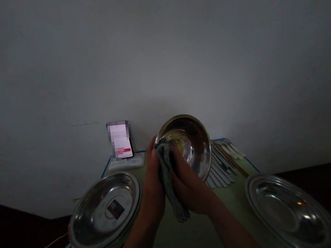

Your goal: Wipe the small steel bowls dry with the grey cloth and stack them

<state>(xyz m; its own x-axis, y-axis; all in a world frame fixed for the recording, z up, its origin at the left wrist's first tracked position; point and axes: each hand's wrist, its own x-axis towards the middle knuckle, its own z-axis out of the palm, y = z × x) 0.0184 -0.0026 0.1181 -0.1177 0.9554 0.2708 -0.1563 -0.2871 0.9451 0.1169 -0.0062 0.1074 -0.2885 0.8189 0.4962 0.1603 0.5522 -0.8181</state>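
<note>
A shiny metal bowl (pixel 202 147) is held tilted above the table, its inside turned toward me. My left hand (pixel 153 172) is closed at the bowl's left rim, with part of its grip hidden behind a grey-green cloth (pixel 167 179). The cloth is folded over that rim and hangs down between my hands. My right hand (pixel 188 182) is closed on the cloth, in front of the bowl's lower left part. Its fingertips are hidden by the cloth and the dim light.
Metal basins stand at left (pixel 88 217) and right (pixel 277 207); the left one bears a dark label. A phone (pixel 122 140) leans upright on a white holder (pixel 127 162) by the wall. Knives (pixel 218 173), chopsticks (pixel 231 158) and spoons (pixel 233 148) lie behind the bowl on the green tabletop (pixel 178 241).
</note>
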